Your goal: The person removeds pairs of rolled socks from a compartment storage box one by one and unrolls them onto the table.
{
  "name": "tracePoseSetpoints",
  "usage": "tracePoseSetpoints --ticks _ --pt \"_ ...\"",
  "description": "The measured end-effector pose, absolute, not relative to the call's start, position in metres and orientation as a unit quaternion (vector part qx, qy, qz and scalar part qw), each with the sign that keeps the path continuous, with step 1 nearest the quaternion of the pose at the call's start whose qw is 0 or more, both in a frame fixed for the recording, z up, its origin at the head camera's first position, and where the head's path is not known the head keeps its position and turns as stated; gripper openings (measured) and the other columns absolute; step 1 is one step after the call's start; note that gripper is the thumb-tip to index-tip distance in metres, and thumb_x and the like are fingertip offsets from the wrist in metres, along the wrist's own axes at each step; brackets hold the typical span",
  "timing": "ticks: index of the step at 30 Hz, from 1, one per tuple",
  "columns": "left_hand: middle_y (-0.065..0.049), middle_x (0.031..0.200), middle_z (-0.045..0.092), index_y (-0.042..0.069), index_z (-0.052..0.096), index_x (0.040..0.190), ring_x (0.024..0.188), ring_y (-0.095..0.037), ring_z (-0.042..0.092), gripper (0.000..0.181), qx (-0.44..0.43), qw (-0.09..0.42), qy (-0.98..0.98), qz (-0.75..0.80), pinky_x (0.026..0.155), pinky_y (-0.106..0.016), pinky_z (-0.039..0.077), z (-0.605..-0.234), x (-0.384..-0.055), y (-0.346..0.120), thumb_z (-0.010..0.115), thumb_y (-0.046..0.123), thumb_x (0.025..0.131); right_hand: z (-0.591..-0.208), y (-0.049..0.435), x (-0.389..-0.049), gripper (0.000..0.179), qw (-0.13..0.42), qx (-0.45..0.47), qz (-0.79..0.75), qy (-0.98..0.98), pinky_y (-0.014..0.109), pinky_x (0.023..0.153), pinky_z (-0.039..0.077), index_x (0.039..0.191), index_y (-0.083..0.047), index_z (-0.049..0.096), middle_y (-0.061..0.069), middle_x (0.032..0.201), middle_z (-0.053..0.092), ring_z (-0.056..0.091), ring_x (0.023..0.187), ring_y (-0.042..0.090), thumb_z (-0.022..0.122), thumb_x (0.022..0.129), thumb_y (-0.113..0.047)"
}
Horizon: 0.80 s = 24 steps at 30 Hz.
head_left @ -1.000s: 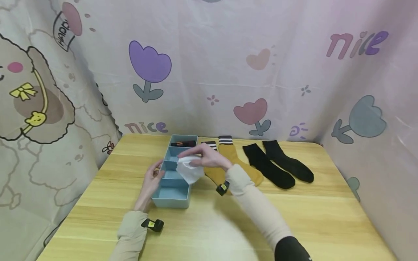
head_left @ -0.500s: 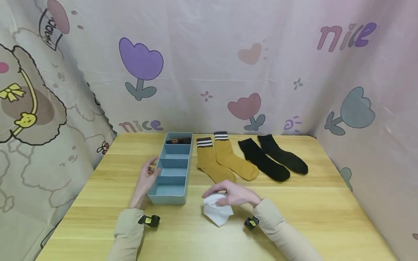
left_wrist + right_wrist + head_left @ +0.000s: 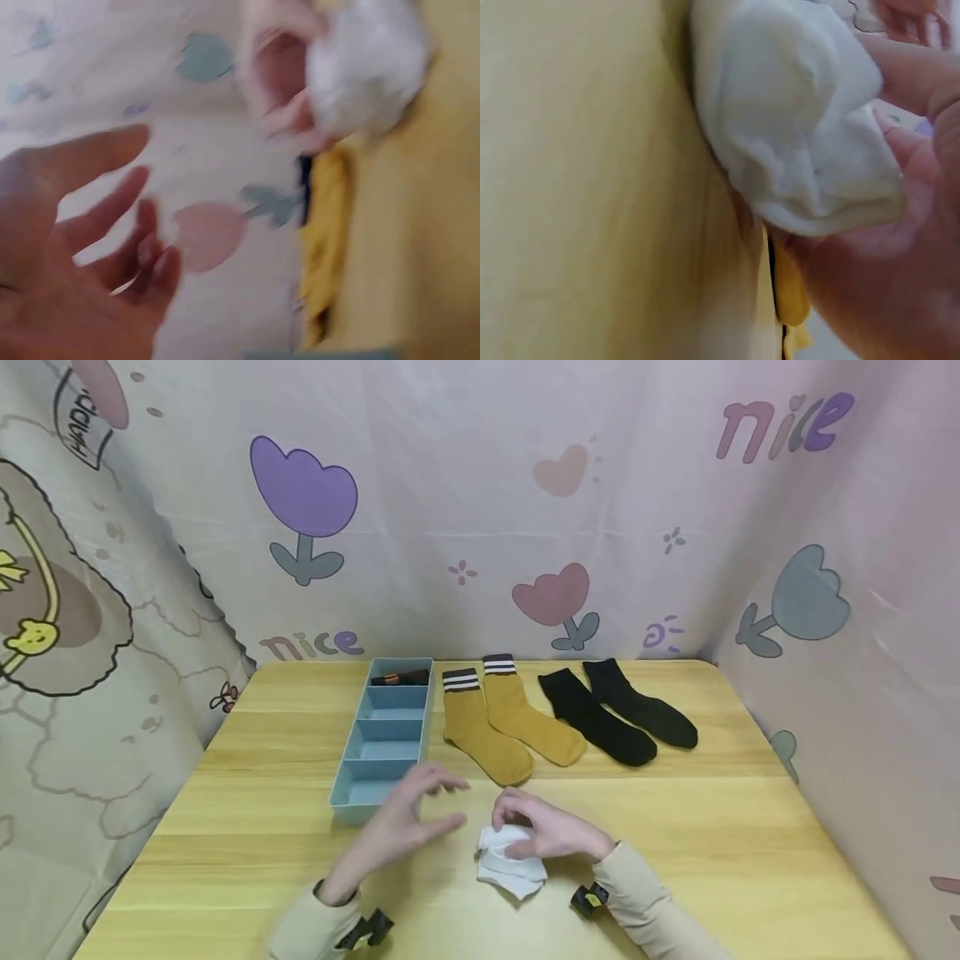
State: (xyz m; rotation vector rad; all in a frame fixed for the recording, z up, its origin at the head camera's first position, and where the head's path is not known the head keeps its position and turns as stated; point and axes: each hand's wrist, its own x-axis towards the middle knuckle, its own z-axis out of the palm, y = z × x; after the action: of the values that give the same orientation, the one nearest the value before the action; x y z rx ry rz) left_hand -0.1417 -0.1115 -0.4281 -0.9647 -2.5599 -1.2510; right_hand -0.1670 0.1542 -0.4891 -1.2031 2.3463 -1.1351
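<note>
A folded bundle of white socks point(image 3: 512, 870) lies low over the near middle of the wooden table. My right hand point(image 3: 558, 828) holds it, with thumb and fingers curled about the cloth; the right wrist view shows the white socks point(image 3: 795, 120) close to the tabletop. My left hand point(image 3: 397, 827) is in the air to the left of the socks, its fingers apart and nothing between them. Behind it stands a blue divided box point(image 3: 352, 814), whose front right corner this hand partly hides. The left wrist view is blurred, with the left hand point(image 3: 97, 232) apart from the socks.
A dark item with an orange mark point(image 3: 401, 678) lies in the box's rear compartment. Right of the box lie two mustard socks point(image 3: 487, 735) with striped cuffs, then two black socks point(image 3: 600, 718). A printed curtain point(image 3: 450, 510) hangs behind the table point(image 3: 712, 852).
My right hand has carried the white socks from above the box to the near table area. My left hand has let go of the box's left side and moved right, toward the socks.
</note>
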Motion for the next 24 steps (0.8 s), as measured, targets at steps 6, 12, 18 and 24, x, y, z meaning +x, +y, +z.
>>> tracePoseSetpoints --ticks 6,12,18,24 --pt "-0.009 0.095 0.065 0.007 0.066 0.112 0.083 -0.012 0.059 0.039 -0.331 -0.129 -0.824 -0.441 0.075 -0.022 0.053 -0.463 -0.133 -0.092 0.084 0.015 0.078 -0.498 0.161 -0.172 0.03 0.116 -0.417 -0.411 0.803 0.019 0.072 0.046 0.1 -0.013 0.058 0.001 0.086 0.056 0.047 0.08 0.0 0.078 0.079 -0.004" --pt "-0.013 0.098 0.071 0.0 0.067 0.114 0.085 -0.014 0.07 0.039 -0.276 -0.217 -0.789 -0.504 0.078 -0.02 0.058 -0.474 -0.129 -0.083 0.082 0.004 0.078 -0.51 0.162 -0.17 0.022 0.095 -0.398 -0.462 0.787 0.019 0.083 0.047 0.091 -0.013 0.062 0.002 0.094 0.06 0.051 0.091 0.004 0.078 0.08 -0.004" --pt "-0.02 0.116 0.072 -0.003 0.065 0.121 0.106 -0.032 0.071 0.043 -0.262 -0.224 -0.776 -0.528 0.091 -0.026 0.058 -0.48 -0.124 -0.084 0.079 0.005 0.081 -0.522 0.167 -0.163 0.006 0.073 -0.363 -0.544 0.753 0.02 0.093 0.048 0.088 -0.006 0.075 0.012 0.099 0.06 0.054 0.101 0.009 0.076 0.084 -0.002" --pt "-0.006 0.109 0.075 0.006 0.069 0.115 0.101 -0.016 0.07 0.038 -0.314 -0.184 -0.81 -0.461 0.094 -0.026 0.056 -0.485 -0.128 -0.081 0.079 0.003 0.079 -0.524 0.173 -0.16 0.009 0.087 -0.358 -0.576 0.729 0.02 0.097 0.049 0.096 -0.002 0.078 0.018 0.103 0.061 0.055 0.104 0.012 0.074 0.088 -0.005"
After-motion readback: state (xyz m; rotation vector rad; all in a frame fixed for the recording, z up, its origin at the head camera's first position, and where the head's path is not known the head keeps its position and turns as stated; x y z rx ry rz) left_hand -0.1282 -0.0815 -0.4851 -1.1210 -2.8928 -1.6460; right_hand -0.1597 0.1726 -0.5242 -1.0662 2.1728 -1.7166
